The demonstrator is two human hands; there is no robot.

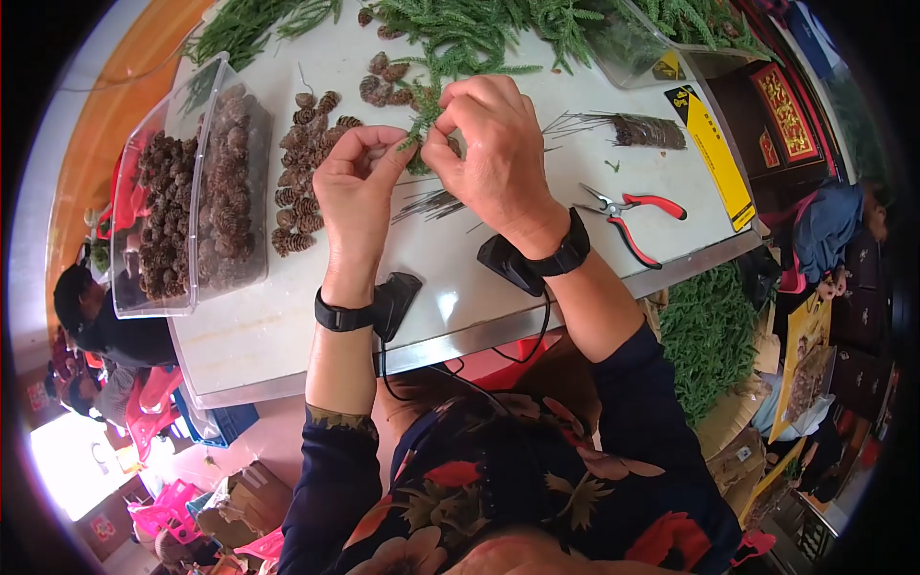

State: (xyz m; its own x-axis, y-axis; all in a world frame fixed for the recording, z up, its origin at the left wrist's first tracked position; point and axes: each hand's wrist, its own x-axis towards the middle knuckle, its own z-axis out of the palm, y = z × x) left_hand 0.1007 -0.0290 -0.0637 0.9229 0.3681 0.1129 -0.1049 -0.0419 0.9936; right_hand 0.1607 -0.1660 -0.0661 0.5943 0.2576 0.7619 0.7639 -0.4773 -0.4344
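Over the white table, my left hand (356,196) pinches the lower end of a green artificial pine sprig (423,107) between thumb and fingertips. My right hand (498,158) is closed on the same sprig just beside it, its fingers curled and covering part of the stem. Below the hands lie several thin dark wires (433,205). Small brown pine cones (299,163) are gathered left of my left hand, with a smaller group (379,84) beyond it. To the right of my right wrist rest pliers with red and black handles (659,203), their jaws apart.
A clear plastic box (196,240) full of pine cones stands at the left. Green sprigs (460,38) heap along the far side. A wire bundle (650,132) and a yellow-black package strip (714,158) lie at right. More greenery (709,335) fills a carton below the table edge.
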